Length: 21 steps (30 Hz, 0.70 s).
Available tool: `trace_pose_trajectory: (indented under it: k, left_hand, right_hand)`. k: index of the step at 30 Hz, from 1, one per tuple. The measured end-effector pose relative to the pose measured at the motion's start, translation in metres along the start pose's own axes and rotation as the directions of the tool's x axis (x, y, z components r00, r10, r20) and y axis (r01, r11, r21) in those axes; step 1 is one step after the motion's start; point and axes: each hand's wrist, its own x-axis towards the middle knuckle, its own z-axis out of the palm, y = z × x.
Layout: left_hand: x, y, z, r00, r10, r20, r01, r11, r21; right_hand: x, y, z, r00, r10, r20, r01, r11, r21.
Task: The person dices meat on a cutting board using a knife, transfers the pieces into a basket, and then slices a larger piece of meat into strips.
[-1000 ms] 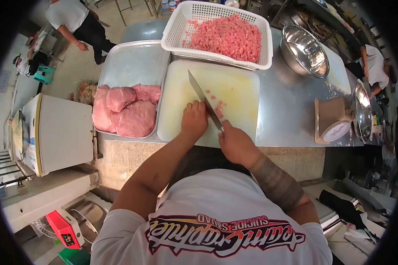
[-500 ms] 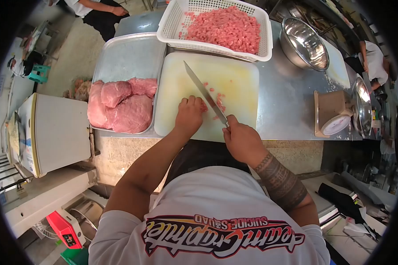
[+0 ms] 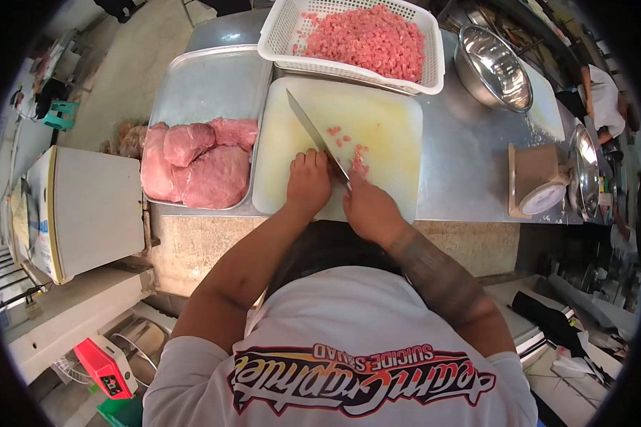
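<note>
My right hand (image 3: 374, 211) is closed round the handle of a long knife (image 3: 308, 122), its blade slanting up and left across the white cutting board (image 3: 392, 174). Against the left side of the blade, my left hand (image 3: 309, 181) presses down with curled fingers. A bit of meat showed at those fingertips a moment earlier; now the fingers hide it. Small diced meat pieces (image 3: 340, 135) lie right of the blade, and more cut meat (image 3: 360, 161) sits just above my right hand.
Large raw meat chunks (image 3: 210, 174) fill the near part of a metal tray (image 3: 206, 78) at left. Behind the board stands a white basket (image 3: 278, 46) of diced meat (image 3: 370, 39). At right are a steel bowl (image 3: 493, 67) and a scale (image 3: 538, 178). Another person (image 3: 605, 99) is at far right.
The knife and my right hand have shifted left, bringing the blade against my left fingers. Some diced pieces have spread on the board. The view has tilted slightly.
</note>
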Motion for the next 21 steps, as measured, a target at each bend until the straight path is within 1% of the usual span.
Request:
trace_pose_trajectory:
  k: [2, 5, 8, 11, 14, 16, 17, 20, 21]
  left_hand:
    - [0.003, -0.003, 0.004, 1.0, -0.001, 0.017, 0.001, 0.999, 0.034]
    - [0.002, -0.01, 0.004, 0.996, -0.014, 0.092, 0.017, 0.999, -0.033]
    - [0.0, -0.007, -0.001, 0.999, -0.05, -0.022, 0.046, 0.988, -0.149]
    - [-0.006, -0.01, 0.006, 0.999, 0.023, -0.045, -0.025, 0.998, -0.051]
    - [-0.006, -0.006, 0.004, 1.0, -0.012, 0.019, 0.013, 1.0, -0.016]
    - [-0.001, -0.009, 0.002, 1.0, 0.026, -0.002, -0.026, 1.0, -0.002]
    - [-0.006, -0.009, 0.0, 0.999, 0.046, 0.002, -0.046, 0.999, 0.003]
    - [-0.001, -0.008, -0.01, 0.993, -0.043, 0.111, 0.054, 0.994, -0.098]
    - [0.0, -0.009, -0.01, 0.994, -0.046, 0.095, 0.055, 0.993, -0.102]
  right_hand:
    - [0.031, 0.01, 0.022, 0.994, -0.06, -0.097, 0.056, 0.998, -0.039]
    - [0.039, 0.016, 0.011, 0.995, -0.079, -0.055, 0.076, 0.996, -0.044]
    - [0.0, -0.001, -0.02, 0.999, -0.032, -0.021, 0.031, 0.999, -0.03]
    - [-0.025, -0.005, -0.029, 0.995, 0.001, 0.095, 0.0, 1.0, -0.007]
    - [0.004, 0.014, 0.021, 0.997, -0.047, -0.066, 0.049, 0.998, 0.037]
    - [0.036, 0.011, 0.02, 0.996, -0.072, -0.06, 0.069, 0.997, -0.038]
    - [0.039, 0.009, 0.023, 0.996, -0.074, -0.05, 0.071, 0.995, -0.066]
    - [0.015, -0.004, -0.009, 0.992, -0.105, -0.064, 0.102, 0.993, -0.057]
    - [0.003, -0.009, -0.019, 0.995, -0.092, -0.033, 0.091, 0.995, -0.036]
